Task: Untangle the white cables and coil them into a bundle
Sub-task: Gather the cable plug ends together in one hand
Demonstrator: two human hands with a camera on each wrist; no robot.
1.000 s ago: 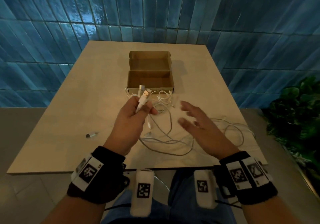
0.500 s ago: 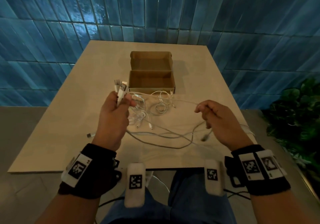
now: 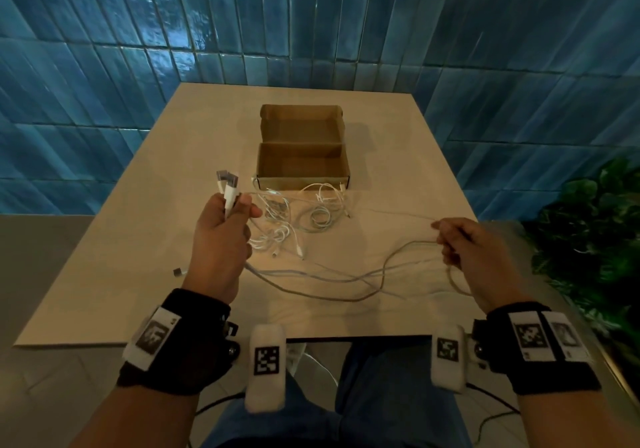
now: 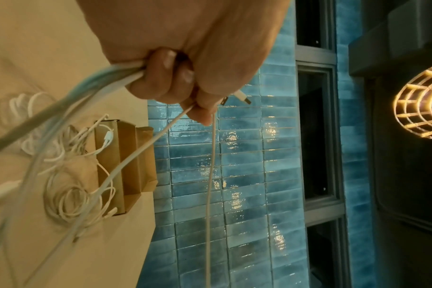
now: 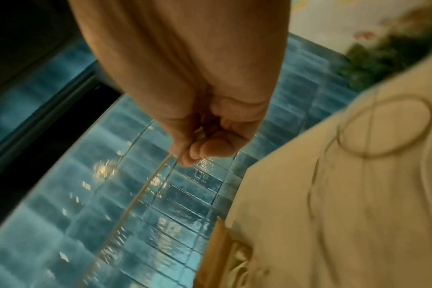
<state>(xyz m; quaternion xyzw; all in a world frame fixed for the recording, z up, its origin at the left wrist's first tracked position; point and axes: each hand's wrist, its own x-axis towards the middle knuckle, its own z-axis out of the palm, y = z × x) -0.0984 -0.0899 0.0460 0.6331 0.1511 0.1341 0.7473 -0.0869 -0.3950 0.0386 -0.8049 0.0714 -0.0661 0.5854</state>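
White cables (image 3: 311, 274) lay slack from the table's (image 3: 398, 129) centre toward four o'clock, light and limp. Left hand (image 3: 221, 240) clenched the stiff plug ends (image 3: 227, 184), the firmest hold; right hand (image 3: 464, 243) pinched one strand.

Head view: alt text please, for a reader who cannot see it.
Over a beige table, the left hand holds white cables with plugs upward, while the right hand pinches a strand stretched between them. More cable lies tangled before an open cardboard box.
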